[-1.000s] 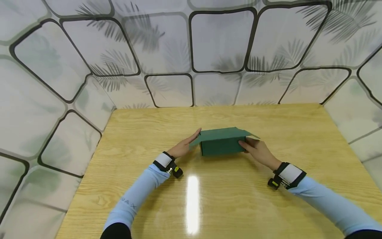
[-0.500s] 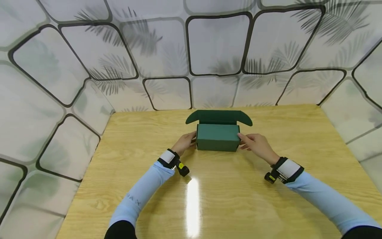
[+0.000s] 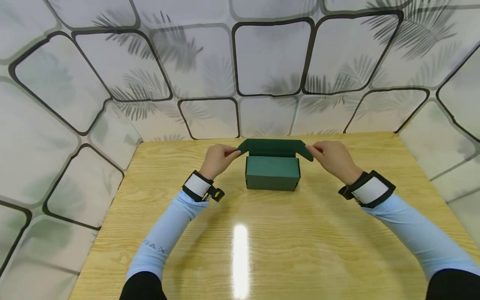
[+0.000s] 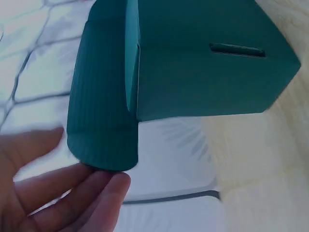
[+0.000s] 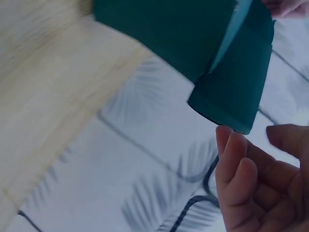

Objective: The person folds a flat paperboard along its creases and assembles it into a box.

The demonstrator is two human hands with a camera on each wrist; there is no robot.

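Note:
A green cardboard box (image 3: 273, 173) rests on the table, with its lid flap (image 3: 271, 146) raised along the far side. The flap has a rounded ear at each end. My left hand (image 3: 218, 159) is at the left ear; in the left wrist view its fingertips touch the ear's edge (image 4: 104, 150), while the thumb stands apart from it. On the other side, my right hand (image 3: 333, 158) reaches the right ear (image 5: 227, 104). Its fingertips meet that edge in the right wrist view, the thumb held away. A narrow slot (image 4: 237, 50) shows in the box's side. The box's inside is hidden.
The light wooden table (image 3: 292, 246) carries a bright glare strip in front of the box. Patterned curtain-like walls (image 3: 273, 58) close in the back and both sides. A wrist camera (image 3: 215, 193) is strapped to the left wrist.
The box was tilted between both hands, then set level on the table with its flap toward the back. Both hands have since left the box's sides and moved up to the flap's ears.

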